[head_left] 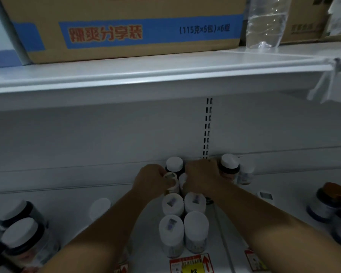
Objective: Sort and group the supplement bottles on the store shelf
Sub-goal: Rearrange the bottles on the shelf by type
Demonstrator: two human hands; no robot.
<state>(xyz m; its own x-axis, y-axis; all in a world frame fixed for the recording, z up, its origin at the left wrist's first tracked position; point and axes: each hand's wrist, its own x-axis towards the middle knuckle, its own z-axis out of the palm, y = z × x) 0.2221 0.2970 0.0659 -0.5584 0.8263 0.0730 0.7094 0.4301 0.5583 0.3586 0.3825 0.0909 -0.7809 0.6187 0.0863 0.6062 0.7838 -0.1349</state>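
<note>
Nearest, four white-capped white plastic supplement bottles (183,223) stand in two tidy files on the white metal shelf (67,178). At twelve o'clock beyond them, the left hand (153,180) grips a small white bottle (172,181), probably extending the left file. The right hand (202,179) is curled over another, hidden beneath it.

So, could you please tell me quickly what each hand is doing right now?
Left hand: fingers curled round a white-capped bottle.
Right hand: fingers curled at the bottle row, but what it holds cannot be told.
</note>
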